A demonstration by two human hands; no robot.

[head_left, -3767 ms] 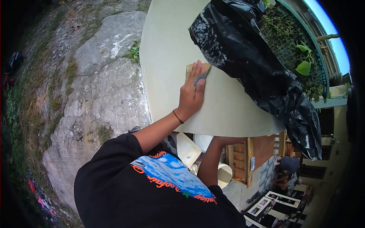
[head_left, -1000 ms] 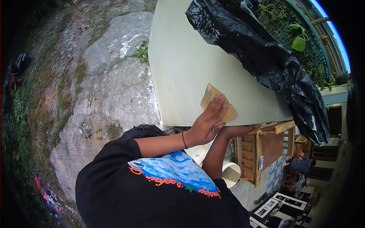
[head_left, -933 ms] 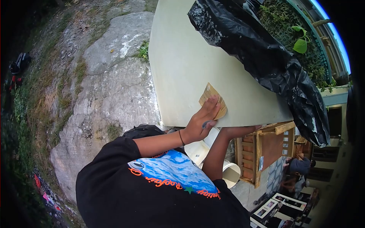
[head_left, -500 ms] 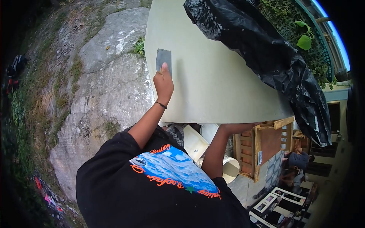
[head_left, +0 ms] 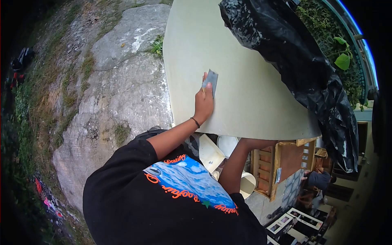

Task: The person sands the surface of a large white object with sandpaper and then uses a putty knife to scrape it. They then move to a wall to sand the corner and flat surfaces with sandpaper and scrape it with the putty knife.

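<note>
My left hand [head_left: 205, 101] is closed on a small grey rectangular sheet [head_left: 210, 81] that looks like sandpaper, its thumb across the top face. The sheet is tilted over a large, smooth, cream-coloured panel [head_left: 245, 106], left of its middle. A dark band circles my left wrist. My right arm [head_left: 233, 167] reaches forward to the panel's near edge, where the wrist bends to the right. The fingers of my right hand [head_left: 258, 143] are hidden beneath that edge.
Crumpled black plastic sheeting [head_left: 286, 65] lies across the panel's right side. Below the near edge stand a wooden crate-like frame [head_left: 265, 169], a white bucket [head_left: 247, 183] and a white container [head_left: 210, 153]. Cracked concrete [head_left: 122, 90] spreads left. People [head_left: 318, 179] are at the far right.
My left hand has moved right and slightly nearer over the panel with the grey sheet, which is now tilted. The view has shifted slightly. My right arm stays at the near edge.
</note>
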